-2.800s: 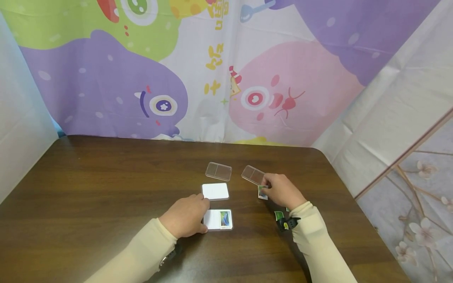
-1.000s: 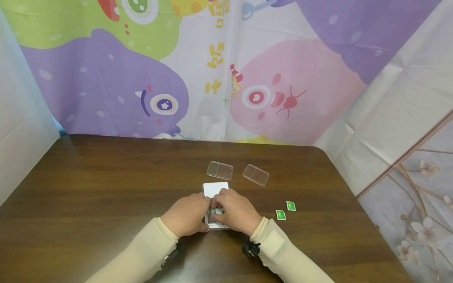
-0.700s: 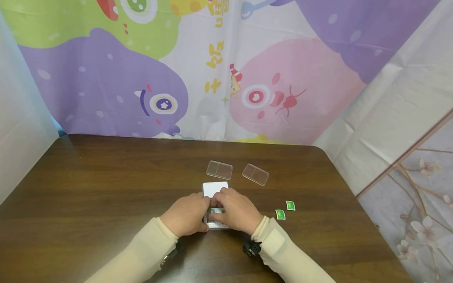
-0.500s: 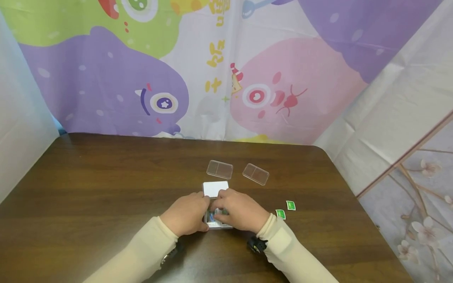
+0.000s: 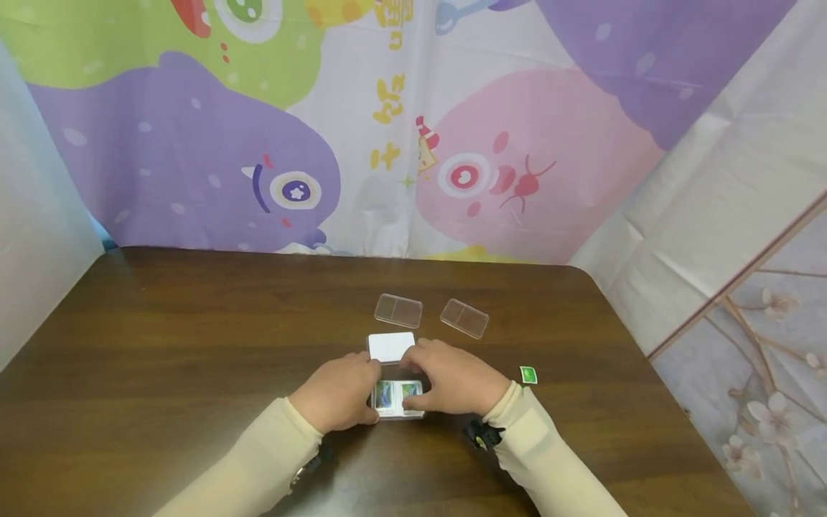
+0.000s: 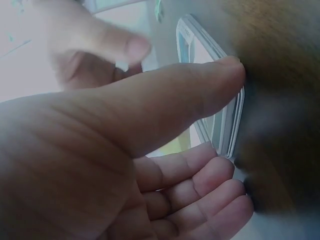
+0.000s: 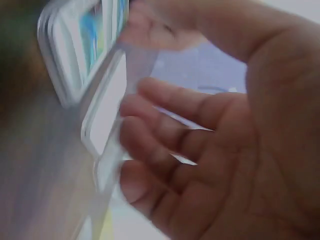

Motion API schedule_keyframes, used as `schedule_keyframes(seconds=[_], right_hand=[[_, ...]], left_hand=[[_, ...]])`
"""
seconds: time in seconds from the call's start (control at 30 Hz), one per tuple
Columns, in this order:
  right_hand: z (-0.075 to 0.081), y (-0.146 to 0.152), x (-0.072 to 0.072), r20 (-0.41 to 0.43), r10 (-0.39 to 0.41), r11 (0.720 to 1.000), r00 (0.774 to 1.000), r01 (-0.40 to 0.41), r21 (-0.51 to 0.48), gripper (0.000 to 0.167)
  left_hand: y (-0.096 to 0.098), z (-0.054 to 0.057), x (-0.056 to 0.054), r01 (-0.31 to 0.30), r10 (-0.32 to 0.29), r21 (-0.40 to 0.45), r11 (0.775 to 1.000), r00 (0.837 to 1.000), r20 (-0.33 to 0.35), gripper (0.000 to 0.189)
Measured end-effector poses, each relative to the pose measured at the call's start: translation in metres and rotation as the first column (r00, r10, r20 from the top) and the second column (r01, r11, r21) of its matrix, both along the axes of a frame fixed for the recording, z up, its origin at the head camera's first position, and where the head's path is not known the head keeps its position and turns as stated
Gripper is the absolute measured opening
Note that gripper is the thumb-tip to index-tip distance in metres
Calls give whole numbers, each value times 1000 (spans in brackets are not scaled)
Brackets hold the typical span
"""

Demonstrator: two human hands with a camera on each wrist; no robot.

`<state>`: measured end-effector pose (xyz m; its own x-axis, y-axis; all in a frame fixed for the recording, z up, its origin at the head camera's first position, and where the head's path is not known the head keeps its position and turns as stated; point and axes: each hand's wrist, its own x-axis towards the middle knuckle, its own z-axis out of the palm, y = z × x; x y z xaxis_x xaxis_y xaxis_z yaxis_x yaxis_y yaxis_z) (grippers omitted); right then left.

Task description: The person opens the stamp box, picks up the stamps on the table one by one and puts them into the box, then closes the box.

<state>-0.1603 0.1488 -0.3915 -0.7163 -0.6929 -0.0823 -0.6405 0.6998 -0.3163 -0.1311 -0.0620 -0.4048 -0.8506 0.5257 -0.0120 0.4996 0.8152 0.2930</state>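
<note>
On the table lies a flat plastic case (image 5: 397, 416) with a white backing. Two small stamp-like pictures sit in it side by side, a left picture (image 5: 384, 393) and a right picture (image 5: 411, 390). My left hand (image 5: 337, 395) holds the case's left end; in the left wrist view its thumb (image 6: 220, 82) lies on one edge and its fingers at the opposite corner. My right hand (image 5: 457, 377) hovers over the case's right end, thumb and fingers apart, nothing between them. The right wrist view shows its fingers (image 7: 165, 135) loosely bent and blurred.
Just beyond lies a second white-backed case (image 5: 390, 346). Farther back are two clear divided lids, a left lid (image 5: 398, 311) and a right lid (image 5: 464, 318). A small green stamp-like piece (image 5: 528, 375) rests on the wooden table (image 5: 213, 323), right of my right hand.
My right hand brought a picture from the right into the case's left half, released it and drew back rightward. My left hand stayed. One green piece is now hidden behind the right wrist.
</note>
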Motion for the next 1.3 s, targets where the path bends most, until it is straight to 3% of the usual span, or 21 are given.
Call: schedule_keyframes(seconds=[0.13,0.3,0.57,1.3], right_hand=[[-3,6,-2,58,-50,996,997,45,78,56],[-9,6,-4,122,-58,993,991,45,105,55],[-11,4,-2,85,-77,990,993,65,126,46],[-9,4,-2,86,-108,985,990,95,148,46]], left_hand=[[0,1,1,-4,4,5,1000,1000,14,49],[-1,1,1,-4,4,9,1000,1000,18,49],[-1,-2,1,-7,7,2,1000,1000,14,49],[1,0,1,-1,1,-4,1000,1000,1,49]])
